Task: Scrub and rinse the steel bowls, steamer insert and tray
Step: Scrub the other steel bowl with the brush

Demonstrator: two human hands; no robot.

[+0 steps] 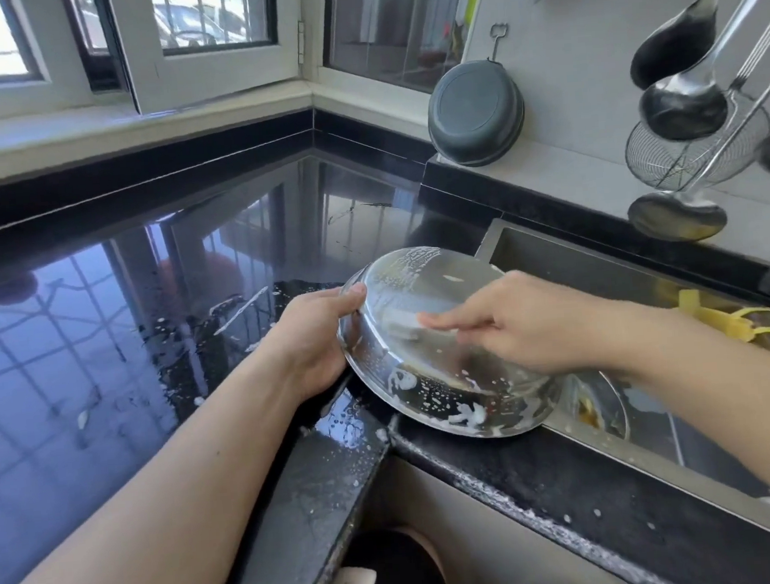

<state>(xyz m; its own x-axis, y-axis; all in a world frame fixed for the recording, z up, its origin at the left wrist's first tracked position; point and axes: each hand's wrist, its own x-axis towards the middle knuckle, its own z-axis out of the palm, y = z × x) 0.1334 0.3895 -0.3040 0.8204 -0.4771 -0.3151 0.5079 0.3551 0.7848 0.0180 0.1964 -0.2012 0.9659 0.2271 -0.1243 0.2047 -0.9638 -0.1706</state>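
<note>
Glossy black counter flecked with suds, dark pan hung on wall, ladles, wire skimmer, windows

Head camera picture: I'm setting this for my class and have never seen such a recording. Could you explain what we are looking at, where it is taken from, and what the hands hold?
There is no machine here. A person wears one wide-angle camera on the head, looking forward and down, so the two bare arms reaching in are the person's own.

The left hand grips the rim of a steel bowl, turned bottom up and tilted, its lower edge over the sink's front rim. The right hand presses a pale sponge to the bowl's sudsy outside; that hand is blurred, so it is probably scrubbing.

The shiny black counter is wet and flecked with foam. Yellow peelings lie at the sink's right. Ladles and a dark pan hang on the wall.
</note>
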